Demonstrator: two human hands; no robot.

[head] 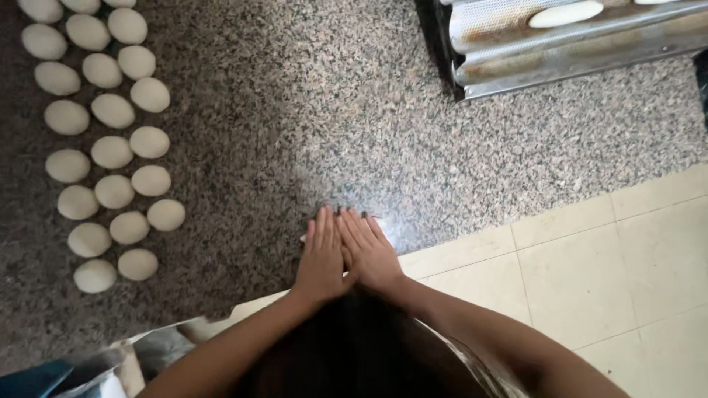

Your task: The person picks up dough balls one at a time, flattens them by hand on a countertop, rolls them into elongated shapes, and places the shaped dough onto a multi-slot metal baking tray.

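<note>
My left hand [321,259] and my right hand [369,252] lie flat, palms down and side by side, on the speckled granite counter [295,110] near its front edge. The fingers are stretched out and close together, and the right hand slightly overlaps the left at the thumbs. A small pale sliver [302,238] shows at the outer edge of my left hand; whatever lies under the palms is hidden. Neither hand curls around anything.
Several round pale dough balls [112,152] lie in three rows along the counter's left side. A corrugated metal baking tray [560,44] at the top right holds an elongated dough piece [566,13]. Cream floor tiles [612,273] show beyond the counter edge at right.
</note>
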